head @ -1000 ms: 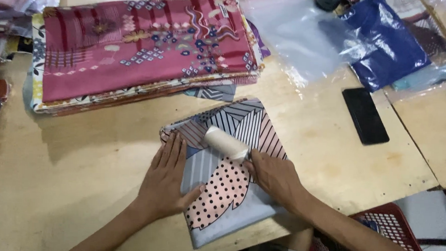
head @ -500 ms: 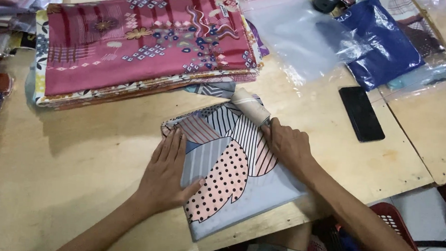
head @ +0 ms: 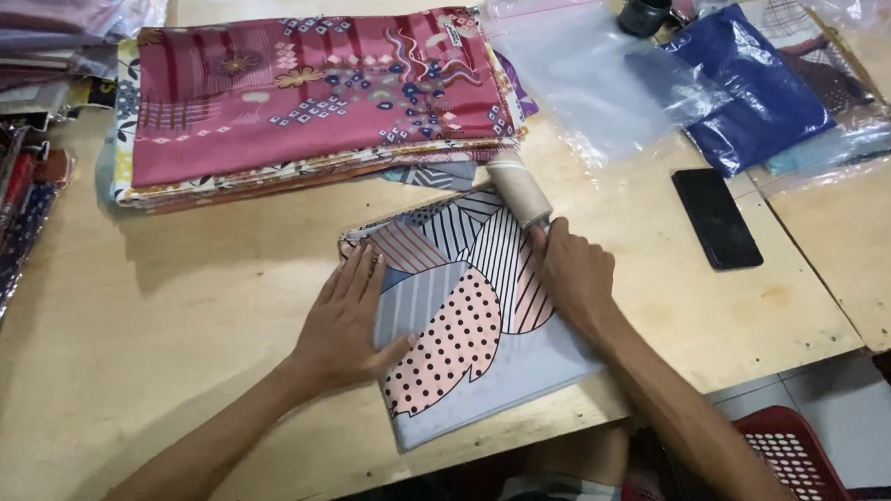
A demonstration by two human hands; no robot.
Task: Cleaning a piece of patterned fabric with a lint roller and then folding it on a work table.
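A folded scarf [head: 467, 327] with stripes, pink dotted patches and grey panels lies on the wooden table [head: 203, 300] in front of me. My left hand [head: 347, 321] presses flat on its left side, fingers spread. My right hand [head: 570, 271] grips the handle of a lint roller [head: 518, 189], whose white roll rests at the scarf's far edge, close to the fabric stack.
A stack of folded scarves with a pink patterned one on top [head: 312, 94] sits just beyond. Clear plastic bags [head: 593, 77] and bagged blue fabric [head: 753, 94] lie at the back right. A black phone [head: 717, 217] lies to the right. A red basket [head: 806, 477] stands below the table edge.
My right hand has pushed the lint roller away from me, from the scarf's middle to its far edge. My left hand has stayed pressed on the scarf.
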